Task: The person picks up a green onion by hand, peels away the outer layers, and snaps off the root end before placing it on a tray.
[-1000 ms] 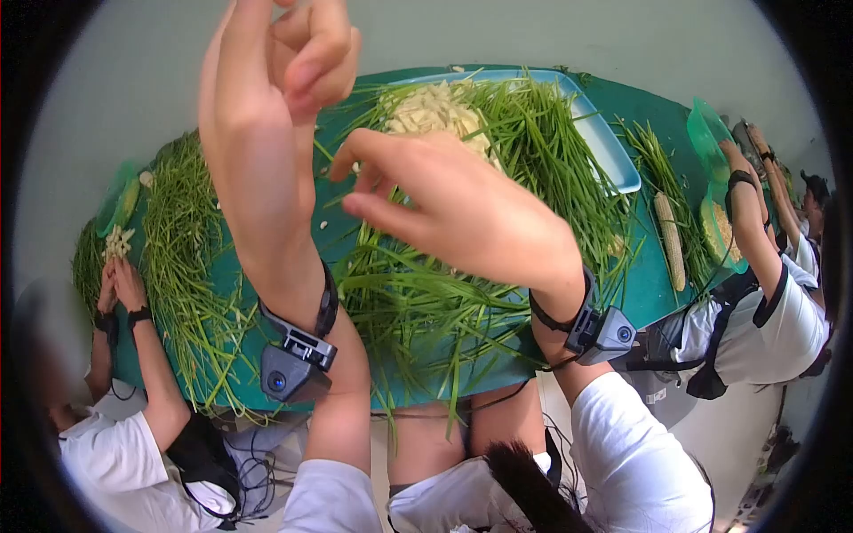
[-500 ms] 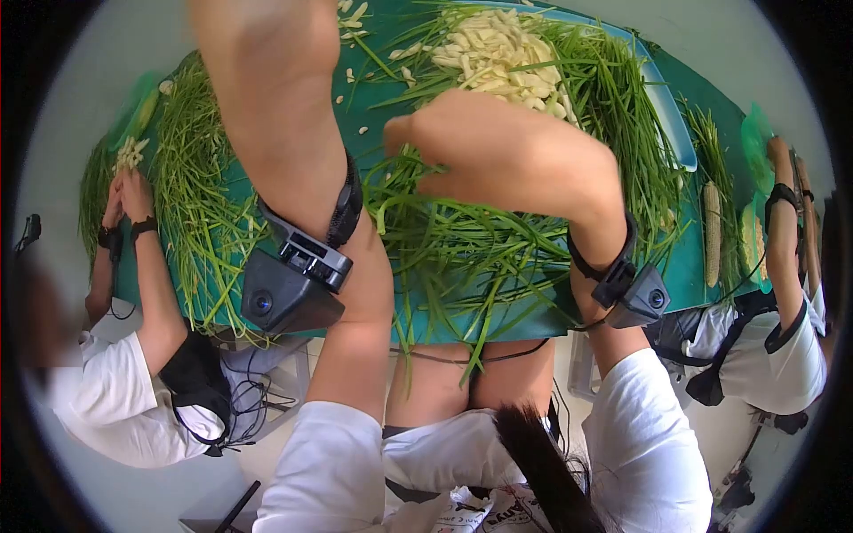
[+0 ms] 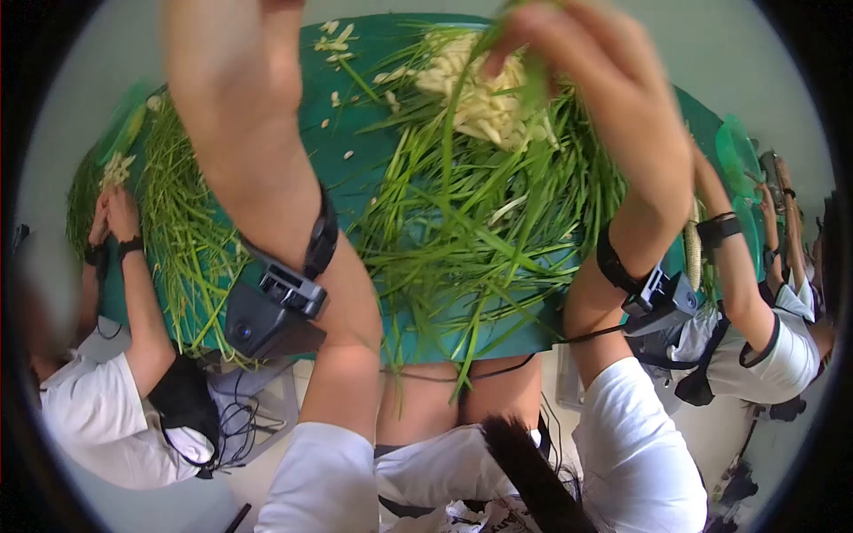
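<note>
My right hand [image 3: 591, 53] is raised over the far side of the table, blurred, with its fingers closed on a few long green leaves [image 3: 535, 84] that look like garlic chives. Below it lies a heap of pale cream pieces [image 3: 475, 93]. A loose pile of the same leaves [image 3: 471, 240] spreads from the heap to the table's near edge, some hanging over it. My left hand [image 3: 235, 44] reaches up at the top left, and its fingers are cut off by the frame's edge.
The green table [image 3: 333, 173] carries scattered pale bits [image 3: 336, 40] and another pile of leaves [image 3: 187, 178] on the left. A co-worker's hands [image 3: 114, 209] hold pale pieces further left. A corn cob [image 3: 693, 253] and a green net bag [image 3: 737, 160] lie right, near other people's arms.
My right hand has moved up and away from the near leaf pile to above the pale heap, with green leaves now in it. My left arm has shifted slightly left.
</note>
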The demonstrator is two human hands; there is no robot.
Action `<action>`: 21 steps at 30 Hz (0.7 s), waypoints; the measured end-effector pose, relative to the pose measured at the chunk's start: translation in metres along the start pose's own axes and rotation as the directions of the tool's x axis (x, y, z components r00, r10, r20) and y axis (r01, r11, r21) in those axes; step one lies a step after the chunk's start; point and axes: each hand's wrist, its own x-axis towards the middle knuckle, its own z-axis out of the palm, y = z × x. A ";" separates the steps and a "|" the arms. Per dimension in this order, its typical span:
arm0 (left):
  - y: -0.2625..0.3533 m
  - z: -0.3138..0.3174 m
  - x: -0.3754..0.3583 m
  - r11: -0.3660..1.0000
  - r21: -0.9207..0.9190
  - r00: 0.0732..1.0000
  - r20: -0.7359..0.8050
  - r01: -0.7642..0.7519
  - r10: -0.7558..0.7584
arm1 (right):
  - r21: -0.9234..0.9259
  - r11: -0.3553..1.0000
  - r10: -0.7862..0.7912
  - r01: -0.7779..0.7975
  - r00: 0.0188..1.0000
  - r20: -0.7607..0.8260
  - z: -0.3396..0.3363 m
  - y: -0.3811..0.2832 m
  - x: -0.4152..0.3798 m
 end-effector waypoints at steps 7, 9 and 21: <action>-0.010 -0.034 0.014 0.920 -0.285 0.926 0.341 0.268 -0.164 | -0.222 0.926 -0.356 0.305 0.512 -0.782 -0.082 -0.007 -0.034; -0.010 -0.026 0.010 0.927 -0.270 0.939 0.294 0.258 -0.176 | -0.298 0.890 -0.409 0.344 0.316 -0.856 -0.090 -0.009 -0.041; -0.013 -0.020 0.011 0.935 -0.221 0.922 0.333 0.278 -0.196 | -0.746 0.664 -0.488 0.047 0.783 -0.385 -0.071 -0.027 -0.063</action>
